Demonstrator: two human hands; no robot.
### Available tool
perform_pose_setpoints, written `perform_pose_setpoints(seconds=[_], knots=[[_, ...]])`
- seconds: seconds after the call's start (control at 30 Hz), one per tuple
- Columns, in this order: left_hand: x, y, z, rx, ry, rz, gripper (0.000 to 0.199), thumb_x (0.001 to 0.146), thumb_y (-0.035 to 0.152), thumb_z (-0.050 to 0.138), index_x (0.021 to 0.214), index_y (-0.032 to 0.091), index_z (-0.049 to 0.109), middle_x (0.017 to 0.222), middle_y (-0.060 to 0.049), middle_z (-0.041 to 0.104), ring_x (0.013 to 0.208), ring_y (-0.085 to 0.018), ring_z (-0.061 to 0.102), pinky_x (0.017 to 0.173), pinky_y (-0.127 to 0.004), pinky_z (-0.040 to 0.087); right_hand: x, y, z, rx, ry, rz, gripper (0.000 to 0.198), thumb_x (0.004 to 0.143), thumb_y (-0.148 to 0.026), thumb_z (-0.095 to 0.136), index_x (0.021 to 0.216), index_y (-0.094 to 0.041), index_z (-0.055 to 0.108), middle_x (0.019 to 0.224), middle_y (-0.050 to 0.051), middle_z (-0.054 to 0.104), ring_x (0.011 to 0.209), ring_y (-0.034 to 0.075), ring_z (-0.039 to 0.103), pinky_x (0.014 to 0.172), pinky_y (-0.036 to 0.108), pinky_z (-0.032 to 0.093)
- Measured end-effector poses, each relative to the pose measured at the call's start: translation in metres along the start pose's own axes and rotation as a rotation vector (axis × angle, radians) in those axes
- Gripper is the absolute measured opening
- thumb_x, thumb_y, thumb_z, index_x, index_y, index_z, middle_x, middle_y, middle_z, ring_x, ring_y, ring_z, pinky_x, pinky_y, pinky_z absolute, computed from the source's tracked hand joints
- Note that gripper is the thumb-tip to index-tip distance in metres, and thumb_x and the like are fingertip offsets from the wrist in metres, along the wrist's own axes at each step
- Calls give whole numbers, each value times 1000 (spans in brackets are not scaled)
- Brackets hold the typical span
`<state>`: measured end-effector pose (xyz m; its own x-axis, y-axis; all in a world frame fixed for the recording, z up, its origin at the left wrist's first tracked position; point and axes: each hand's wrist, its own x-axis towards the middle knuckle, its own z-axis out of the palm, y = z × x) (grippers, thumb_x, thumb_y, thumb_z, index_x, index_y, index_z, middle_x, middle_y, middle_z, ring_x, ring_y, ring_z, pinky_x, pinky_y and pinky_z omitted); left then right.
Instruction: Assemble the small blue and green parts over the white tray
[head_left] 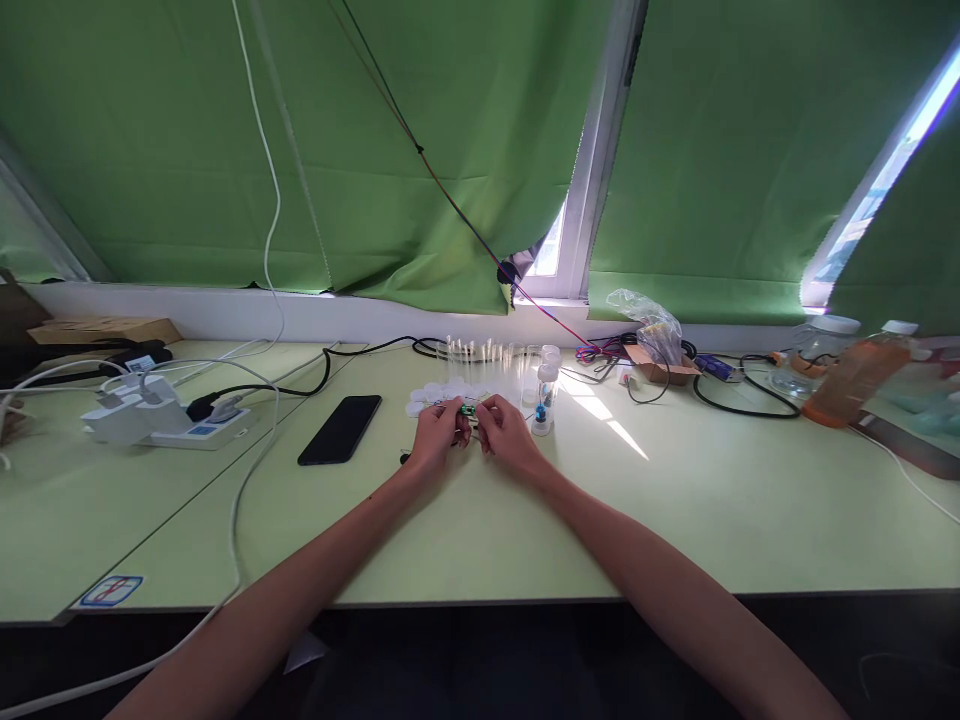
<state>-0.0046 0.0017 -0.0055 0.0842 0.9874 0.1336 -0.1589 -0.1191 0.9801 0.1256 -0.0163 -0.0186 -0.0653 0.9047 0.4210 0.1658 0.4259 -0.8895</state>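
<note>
A small green part (468,410), too small for me to name, is between my two hands over the middle of the table. My left hand (436,432) pinches its left side. My right hand (507,430) pinches the other side, with its fingers closed. Just behind the hands lie several round white caps (424,395). Several clear tubes (487,362) stand upright beyond them. Close to the right of my right hand are capped clear tubes (549,375) with blue bits inside. Something small and black (405,458) lies partly hidden by my left hand.
A black phone (340,430) lies to the left, near a white power strip (214,430) with plugs and a long white cable (238,500). At the back right are a small open cardboard box (664,368), black cables (750,408) and a tilted bottle of orange liquid (851,380).
</note>
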Motion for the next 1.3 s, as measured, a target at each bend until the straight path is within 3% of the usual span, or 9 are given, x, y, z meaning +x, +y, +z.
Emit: perform_pose_setpoints(seconds=[0.5, 0.63, 0.9, 1.03, 1.3], knots=[[-1, 0, 3, -32, -87, -6, 35, 79, 40, 64, 57, 16, 51, 50, 0, 50, 41, -10, 47, 40, -23, 35, 0, -1, -2, -63, 27, 105, 64, 93, -68, 28, 54, -20, 47, 38, -3, 45, 38, 11, 44, 51, 25, 38], [0, -1, 4, -53, -81, -10, 34, 80, 37, 63, 56, 16, 51, 50, 0, 50, 40, -10, 46, 39, -23, 35, 1, -2, -1, -44, 48, 105, 61, 92, -67, 29, 56, -21, 46, 38, -3, 46, 37, 11, 44, 49, 24, 38], [0, 3, 3, -57, 6, -36, 32, 81, 34, 58, 56, 16, 53, 47, 0, 51, 38, -9, 45, 40, -23, 35, 1, -2, 0, 39, 21, 27, 32, 90, -54, 47, 85, -22, 48, 51, -7, 53, 40, 10, 47, 46, 22, 38], [0, 2, 3, -37, -26, -35, 35, 82, 34, 58, 53, 16, 52, 45, -1, 51, 37, -9, 44, 40, -23, 34, 2, 1, 0, 16, 22, 22, 34, 92, -53, 44, 76, -22, 45, 50, -7, 50, 40, 10, 47, 47, 23, 38], [1, -2, 3, -56, -77, -42, 32, 79, 36, 63, 56, 16, 53, 49, 0, 50, 41, -10, 46, 39, -23, 35, 0, -3, -2, -100, 46, 68, 56, 96, -57, 31, 56, -21, 45, 41, -4, 46, 41, 11, 44, 53, 25, 38]])
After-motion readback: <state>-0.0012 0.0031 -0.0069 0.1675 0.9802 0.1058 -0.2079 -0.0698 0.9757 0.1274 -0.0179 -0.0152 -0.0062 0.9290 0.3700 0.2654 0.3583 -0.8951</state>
